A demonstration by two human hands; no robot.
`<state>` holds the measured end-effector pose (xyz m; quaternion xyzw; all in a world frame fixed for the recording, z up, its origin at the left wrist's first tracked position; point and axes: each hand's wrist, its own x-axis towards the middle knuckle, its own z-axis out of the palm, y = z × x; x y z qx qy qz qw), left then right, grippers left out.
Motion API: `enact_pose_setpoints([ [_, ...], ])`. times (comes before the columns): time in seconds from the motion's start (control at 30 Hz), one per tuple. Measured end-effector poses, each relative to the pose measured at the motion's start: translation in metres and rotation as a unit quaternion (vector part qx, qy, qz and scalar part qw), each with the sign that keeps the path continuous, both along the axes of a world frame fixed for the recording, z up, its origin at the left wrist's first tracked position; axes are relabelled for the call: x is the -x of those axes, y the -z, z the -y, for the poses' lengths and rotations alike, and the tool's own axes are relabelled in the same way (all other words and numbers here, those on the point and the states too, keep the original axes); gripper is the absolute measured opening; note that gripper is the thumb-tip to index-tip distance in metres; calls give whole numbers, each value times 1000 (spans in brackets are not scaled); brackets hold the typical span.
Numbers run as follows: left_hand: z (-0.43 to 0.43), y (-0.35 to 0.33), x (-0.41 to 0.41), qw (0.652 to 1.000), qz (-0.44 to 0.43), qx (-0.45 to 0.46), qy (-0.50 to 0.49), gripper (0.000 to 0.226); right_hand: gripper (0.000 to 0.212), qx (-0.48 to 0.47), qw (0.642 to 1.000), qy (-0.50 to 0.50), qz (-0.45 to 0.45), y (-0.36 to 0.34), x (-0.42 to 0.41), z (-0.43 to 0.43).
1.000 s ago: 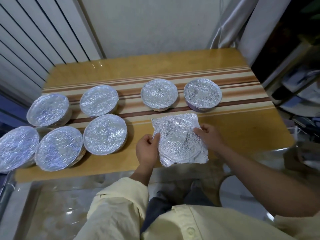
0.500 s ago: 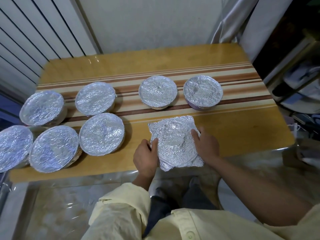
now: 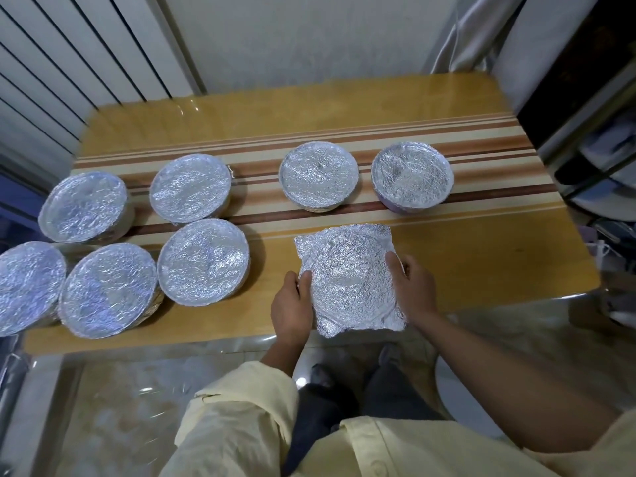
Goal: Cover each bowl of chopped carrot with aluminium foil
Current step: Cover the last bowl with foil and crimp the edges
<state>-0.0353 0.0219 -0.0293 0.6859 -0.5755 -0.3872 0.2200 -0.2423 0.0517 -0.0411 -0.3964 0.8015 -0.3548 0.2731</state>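
A crinkled square foil sheet lies over a bowl near the table's front edge; the bowl's round rim shows through it, and its corners still stick out. My left hand grips the sheet's left side, thumb on top. My right hand presses down its right side, fingers folded over the rim. The bowl's contents are hidden. Several foil-covered bowls stand around, two behind and a cluster to the left.
The wooden table has brown stripes across its middle. A ribbed white wall panel stands at left, curtains and dark shelving at right. The leftmost covered bowl sits at the table's left edge.
Both hands have slid down the sheet's sides, and the foil is pressed closer round the bowl's rim. My view has shifted slightly.
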Motion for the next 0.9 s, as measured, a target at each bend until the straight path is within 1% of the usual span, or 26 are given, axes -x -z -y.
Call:
enact_pose_setpoints([
  [0.13,0,1,-4,999,-53,-4,-5,35,47,1,999,5,39,4,1,-1],
  [0.23,-1,0,-7,998,-64,-8,-5,37,44,-4,999,3,43,5,3,-4],
  [0.33,-3,2,-9,999,-46,-8,-14,36,43,4,999,10,51,5,3,-8],
  [0.4,-4,3,-8,999,-29,10,-30,29,45,7,998,14,54,5,4,-9],
  [0.47,-4,0,-4,997,8,54,-47,22,48,6,998,18,52,6,3,-7],
  [0.5,-3,-2,-2,994,37,92,-44,28,48,5,999,19,49,6,3,-7],
  [0.57,-4,-5,5,981,89,170,-16,44,48,0,999,18,34,3,2,-6],
  [0.63,-4,-5,12,965,120,229,36,49,48,-2,1000,16,21,0,0,-6],
  [0.67,-4,-2,15,958,139,242,73,50,49,-2,1000,14,13,-3,-1,-7],
  [0.77,-7,8,21,940,197,223,167,54,49,-14,1000,13,-6,-8,0,-8],
  [0.9,-9,19,15,938,204,197,199,57,39,-29,999,16,10,-2,7,-11],
])
